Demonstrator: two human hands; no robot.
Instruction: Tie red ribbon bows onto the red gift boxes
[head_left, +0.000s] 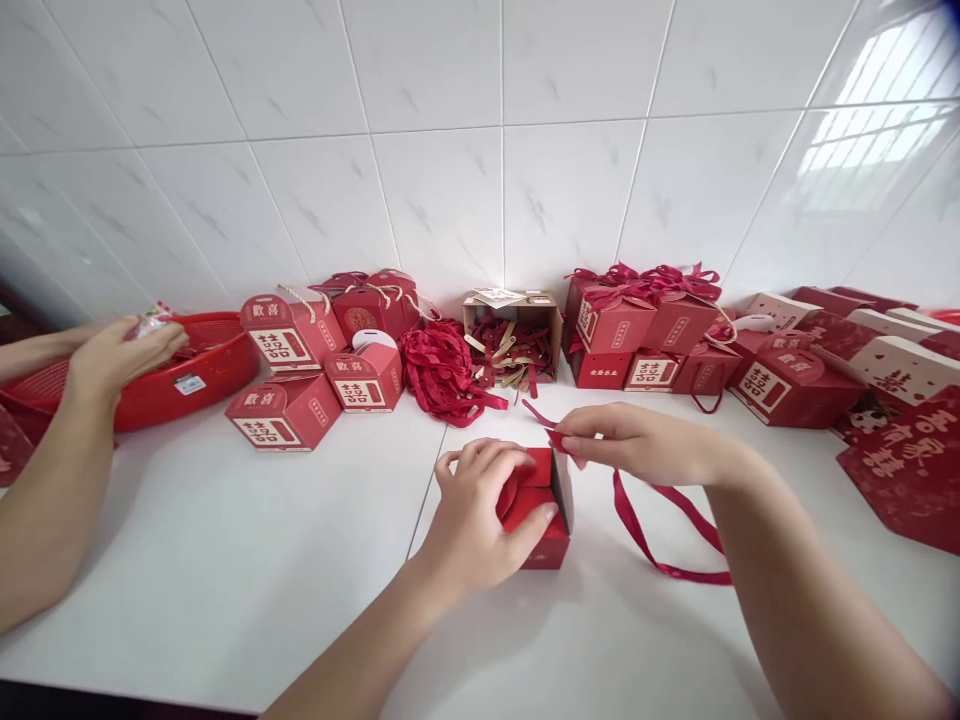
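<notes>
Head view: key relation is ribbon [690, 574] vs open red box [547, 552]. Box sits on the white surface [247, 580], centre and near the person. Left hand [480, 510] is the nearer one: right on it, fingers over its top and left side, thumb across to the near right part. Left fingers apart from each other, touching the box; cannot tell whether they clamp it or just steady it.

Right hand [637, 440] is at the box's far right corner, coming in from the right. Its fingers are pinched together on the ribbon, close by the upright side flap [562, 490]. Cannot tell if they also catch the flap's edge. From those fingers the box lies left and toward the person.

Ribbon axis: short end pokes out away from the person and left; the long part sags right in a loop onto the surface, partly behind the right forearm. Box's long axis: can't call it, left hand covers too much.

Behind the box, well clear of both hands: ribbon pile [442, 372], with a small carton [556, 330] of loose strips just right of it. Another person's hand [120, 355] is over at the red basket [225, 375], far left.
</notes>
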